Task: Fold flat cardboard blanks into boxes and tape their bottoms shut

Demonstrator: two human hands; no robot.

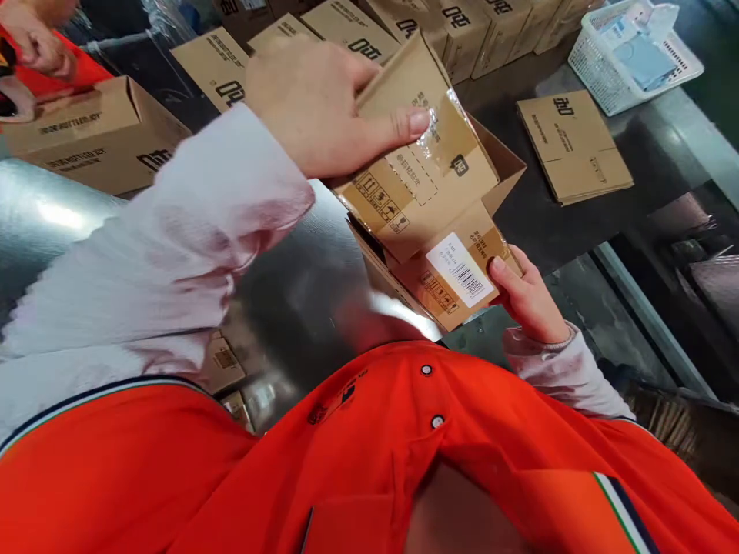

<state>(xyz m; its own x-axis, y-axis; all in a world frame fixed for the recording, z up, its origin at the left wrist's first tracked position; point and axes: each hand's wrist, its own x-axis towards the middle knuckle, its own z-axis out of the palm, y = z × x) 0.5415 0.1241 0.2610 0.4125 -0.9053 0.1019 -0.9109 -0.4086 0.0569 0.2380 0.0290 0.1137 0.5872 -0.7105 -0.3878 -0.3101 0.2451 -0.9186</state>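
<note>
In the head view I hold a brown cardboard box (404, 200) tilted in front of my chest, with flaps standing out from it. My left hand (335, 115) grips its upper panel, the thumb pressed near a strip of shiny clear tape (428, 138). That panel carries printed handling symbols and a dashed rectangle. On the lower panel is a white barcode label (462, 269). My right hand (528, 296) pinches that panel's right corner, thumb on top. The box's inside is mostly hidden, and I cannot tell whether anything is in it.
Flattened cartons (577, 146) lie stacked on the dark table at right, near a white basket (612, 77) holding blue-white packets. Several boxes (462, 31) line the back. Another person's hand (35, 46) is at upper left, behind a box (86, 146). A metal surface (282, 300) lies below.
</note>
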